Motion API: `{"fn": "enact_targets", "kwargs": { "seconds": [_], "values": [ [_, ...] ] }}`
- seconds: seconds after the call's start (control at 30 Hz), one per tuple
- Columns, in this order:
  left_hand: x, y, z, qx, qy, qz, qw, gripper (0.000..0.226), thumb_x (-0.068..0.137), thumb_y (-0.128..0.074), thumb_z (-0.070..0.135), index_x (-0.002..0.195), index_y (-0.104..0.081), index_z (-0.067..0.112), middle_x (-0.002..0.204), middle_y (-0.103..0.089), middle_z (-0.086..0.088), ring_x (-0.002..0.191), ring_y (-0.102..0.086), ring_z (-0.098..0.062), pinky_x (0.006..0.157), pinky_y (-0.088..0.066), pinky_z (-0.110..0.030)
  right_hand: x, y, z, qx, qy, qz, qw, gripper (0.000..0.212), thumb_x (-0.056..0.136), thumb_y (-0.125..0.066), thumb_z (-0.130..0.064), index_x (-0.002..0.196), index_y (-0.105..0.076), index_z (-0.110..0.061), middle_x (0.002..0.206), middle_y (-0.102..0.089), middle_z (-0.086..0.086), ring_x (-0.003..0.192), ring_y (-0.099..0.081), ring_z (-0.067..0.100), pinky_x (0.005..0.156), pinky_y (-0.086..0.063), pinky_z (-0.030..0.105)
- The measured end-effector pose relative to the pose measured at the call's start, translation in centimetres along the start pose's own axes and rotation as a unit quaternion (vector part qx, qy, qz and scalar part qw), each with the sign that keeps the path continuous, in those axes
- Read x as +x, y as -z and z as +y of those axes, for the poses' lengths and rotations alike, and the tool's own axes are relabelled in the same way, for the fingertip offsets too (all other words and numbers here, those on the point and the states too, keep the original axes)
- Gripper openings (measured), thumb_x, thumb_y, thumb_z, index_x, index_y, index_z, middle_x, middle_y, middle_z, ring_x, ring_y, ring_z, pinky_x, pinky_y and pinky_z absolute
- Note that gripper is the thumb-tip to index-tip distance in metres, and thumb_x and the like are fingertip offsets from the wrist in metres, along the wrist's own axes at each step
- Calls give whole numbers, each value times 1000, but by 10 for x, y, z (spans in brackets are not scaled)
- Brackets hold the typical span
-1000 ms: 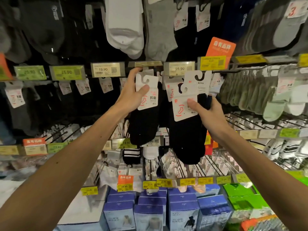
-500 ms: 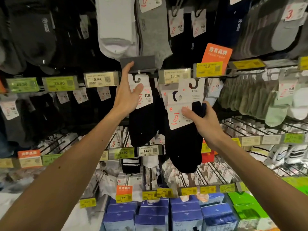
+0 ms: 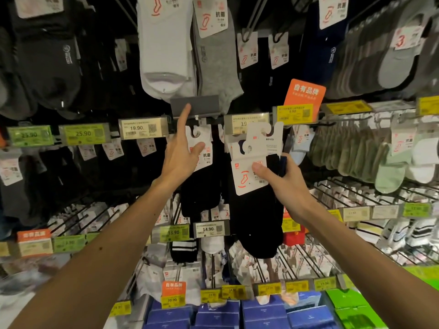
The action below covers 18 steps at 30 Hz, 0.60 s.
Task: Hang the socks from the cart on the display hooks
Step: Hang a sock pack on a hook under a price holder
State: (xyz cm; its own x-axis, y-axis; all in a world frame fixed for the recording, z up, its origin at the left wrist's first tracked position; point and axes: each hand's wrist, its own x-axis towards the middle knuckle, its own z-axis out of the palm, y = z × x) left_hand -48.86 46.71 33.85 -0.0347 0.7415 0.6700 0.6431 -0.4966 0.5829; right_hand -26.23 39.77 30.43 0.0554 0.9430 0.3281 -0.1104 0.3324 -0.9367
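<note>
I'm propping the price flap up with left hand, fingers straight. Right hand is pinching the sock bundle beside the hook; best feeding 1 card notch on squarely.

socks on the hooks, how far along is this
Done: one black pair hangs on the hook below the grey tag holder, which the left hand touches with a fingertip. In hand: the right hand grips a bundle of black socks by their cards. Left: hanging that bundle; the cart is out of view.
</note>
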Motion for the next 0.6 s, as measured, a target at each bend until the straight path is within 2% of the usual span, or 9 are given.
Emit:
{"fn": "enact_targets", "kwargs": {
  "seconds": [0.1, 0.13, 0.2, 0.23, 0.3, 0.4, 0.6],
  "values": [
    [-1, -1, 0, 42, -3, 0, 999, 101, 92, -70, 20, 149, 4, 57, 129, -59, -16, 96, -63, -25, 88, -50, -40, 1, -1, -4, 8, 2, -2, 1000, 29, 86, -75, -17, 108, -55, -21, 106, -72, -4, 91, -72, 7, 75, -59, 23],
    [-2, 1, 1, 59, -1, -1, 998, 101, 92, -70, 23, 149, 6, 57, 128, -59, -17, 90, -63, -24, 83, -52, -43, 0, -1, -6, 10, 1, -4, 1000, 30, 87, -75, -17, 109, -55, -20, 106, -73, -4, 91, -73, 7, 74, -59, 22],
    [-4, 3, 1, 92, 0, 0, 996, 99, 93, -69, 29, 150, 7, 54, 123, -59, -18, 79, -60, -20, 69, -48, -39, 0, -1, -8, 10, 1, -8, 1000, 30, 87, -74, -17, 110, -55, -20, 106, -73, -4, 90, -73, 6, 71, -58, 21],
    [-5, 5, 3, 103, -4, 3, 995, 98, 93, -69, 29, 152, 6, 51, 121, -58, -18, 80, -59, -21, 68, -45, -37, -1, -1, -9, 10, 3, -8, 1000, 30, 87, -74, -16, 111, -55, -19, 104, -73, -4, 89, -73, 6, 71, -58, 20],
    [-8, 8, 7, 116, -8, 7, 993, 95, 93, -68, 25, 155, 2, 47, 121, -55, -15, 89, -55, -20, 71, -41, -36, -1, -1, -11, 6, 5, -9, 1000, 32, 87, -74, -17, 113, -55, -17, 105, -73, -3, 91, -73, 7, 73, -58, 21],
    [-11, 13, 16, 147, -1, 7, 989, 94, 94, -66, 18, 156, 0, 43, 127, -47, -11, 89, -42, -12, 72, -37, -32, -1, 0, -13, 8, 2, -17, 1000, 34, 87, -75, -18, 115, -56, -17, 109, -73, -2, 95, -72, 10, 79, -59, 25],
    [-23, 22, 33, 162, 12, -28, 986, 90, 97, -62, 23, 157, 2, 39, 127, -45, -11, 81, -45, -13, 73, -37, -31, -5, 6, -15, 10, 4, -18, 1000, 37, 85, -76, -20, 116, -56, -15, 110, -73, 0, 97, -72, 12, 86, -58, 32]
  ]
}}
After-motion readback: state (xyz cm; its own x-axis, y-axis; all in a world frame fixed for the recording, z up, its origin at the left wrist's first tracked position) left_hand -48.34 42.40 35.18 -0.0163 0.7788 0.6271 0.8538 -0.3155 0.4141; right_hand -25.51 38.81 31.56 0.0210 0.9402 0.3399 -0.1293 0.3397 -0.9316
